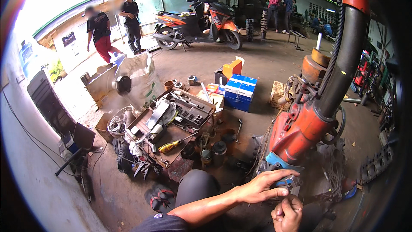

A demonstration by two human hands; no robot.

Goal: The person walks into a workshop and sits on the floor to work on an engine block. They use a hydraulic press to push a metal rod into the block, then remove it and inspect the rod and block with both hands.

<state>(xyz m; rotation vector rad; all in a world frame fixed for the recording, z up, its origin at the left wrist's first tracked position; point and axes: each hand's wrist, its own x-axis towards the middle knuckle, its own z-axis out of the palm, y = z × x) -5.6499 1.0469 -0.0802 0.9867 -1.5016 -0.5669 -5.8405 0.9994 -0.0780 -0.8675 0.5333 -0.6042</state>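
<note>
My left hand (pixel 257 187) reaches in from the lower edge to the foot of a large red machine (pixel 296 133). Its fingers and thumb close around a small blue-and-grey metal part (pixel 291 181), mostly covered by the hand. Just below it, my right hand (pixel 286 215) is curled with the fingertips pressed together, close to the left thumb. Anything inside the right hand is hidden. A light blue piece (pixel 280 161) sits at the bottom of the red housing, right above my left fingers.
A tool tray (pixel 189 114) with sockets, a yellow-handled screwdriver (pixel 168 147) and dark cans (pixel 219 150) lie left of the machine. Blue boxes (pixel 240 93) stand beyond. An engine block (pixel 377 163) is at right, sandals (pixel 159 197) near my knee. Several people and a scooter (pixel 197 28) are farther back.
</note>
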